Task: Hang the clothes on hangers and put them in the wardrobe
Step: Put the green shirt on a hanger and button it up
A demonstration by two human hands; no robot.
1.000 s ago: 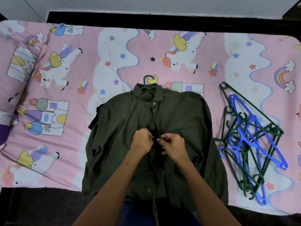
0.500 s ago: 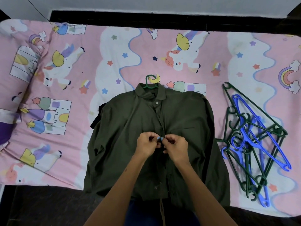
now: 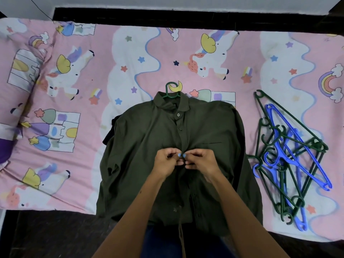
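Note:
An olive green shirt [image 3: 141, 146] lies flat on the bed, collar away from me. A green hanger [image 3: 170, 89] sits inside it, only its hook showing above the collar. My left hand [image 3: 165, 162] and my right hand [image 3: 202, 162] meet at the button placket at mid-chest. Both pinch the shirt's front edges there, fingertips touching. The top two buttons look fastened. Below my hands the placket is partly hidden by my forearms.
A tangled pile of green and blue hangers [image 3: 290, 157] lies on the bed to the right of the shirt. A dark garment [image 3: 110, 135] peeks out under the shirt's left shoulder. The pink unicorn bedsheet [image 3: 74, 86] covers the bed; a dark floor is in front.
My two hands have drawn closer together on the placket, fingertips now touching. The shirt and hangers have stayed where they were.

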